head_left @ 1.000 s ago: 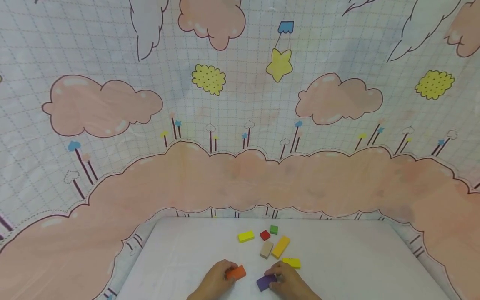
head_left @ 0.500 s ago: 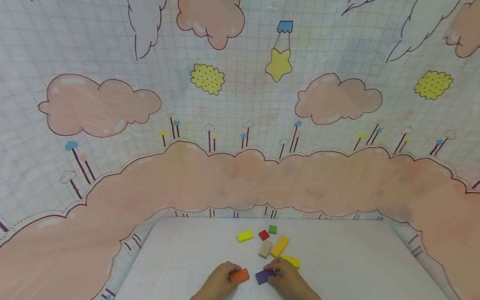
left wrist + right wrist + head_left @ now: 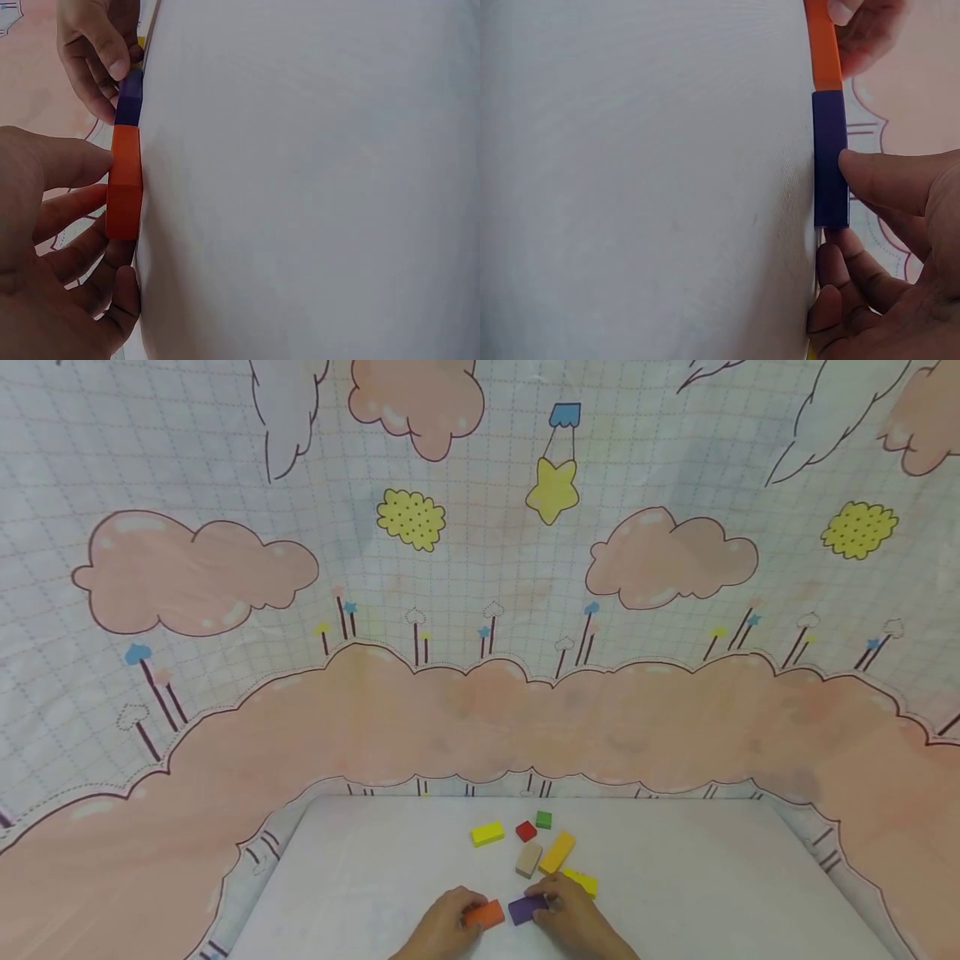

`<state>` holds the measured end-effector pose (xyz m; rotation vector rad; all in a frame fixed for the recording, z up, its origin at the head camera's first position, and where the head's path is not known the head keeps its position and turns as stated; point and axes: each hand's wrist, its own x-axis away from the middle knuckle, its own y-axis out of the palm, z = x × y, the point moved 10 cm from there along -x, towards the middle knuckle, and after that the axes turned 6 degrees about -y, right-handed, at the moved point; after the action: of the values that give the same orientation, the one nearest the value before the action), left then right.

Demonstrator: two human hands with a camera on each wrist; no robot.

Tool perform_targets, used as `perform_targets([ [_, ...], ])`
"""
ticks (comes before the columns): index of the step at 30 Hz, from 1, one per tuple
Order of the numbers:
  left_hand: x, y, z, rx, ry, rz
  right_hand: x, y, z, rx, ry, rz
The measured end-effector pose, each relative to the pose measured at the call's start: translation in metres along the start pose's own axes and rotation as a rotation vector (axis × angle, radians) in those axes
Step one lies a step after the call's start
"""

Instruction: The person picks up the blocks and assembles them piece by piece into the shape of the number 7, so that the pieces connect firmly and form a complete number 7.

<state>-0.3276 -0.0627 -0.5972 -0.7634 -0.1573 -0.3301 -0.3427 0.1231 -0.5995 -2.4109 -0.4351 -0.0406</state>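
My left hand pinches an orange block between thumb and fingers, low over the white table. To its right, my right hand grips a purple block by its right end. A narrow strip of white shows between the two blocks in the head view. Seen from the left wrist, the orange block lines up end to end with the purple block. The right wrist view has the thumb on the side of the purple block, with the orange block beyond it.
Just behind the right hand lies a yellow block. Farther back are an amber block, a tan block, a red block, a green block and another yellow block. A patterned cloth hangs behind the white table.
The left hand has carried the orange block to the right, toward the purple one. The right hand has turned the purple block slightly and brought it a little up and left, narrowing the gap.
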Motion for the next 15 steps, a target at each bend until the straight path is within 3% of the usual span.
perform_targets([
  [15,-0.0036,0.0072,0.0099,-0.038,0.011,0.001,-0.0043,-0.0018,-0.0076,0.018,-0.098,0.007],
])
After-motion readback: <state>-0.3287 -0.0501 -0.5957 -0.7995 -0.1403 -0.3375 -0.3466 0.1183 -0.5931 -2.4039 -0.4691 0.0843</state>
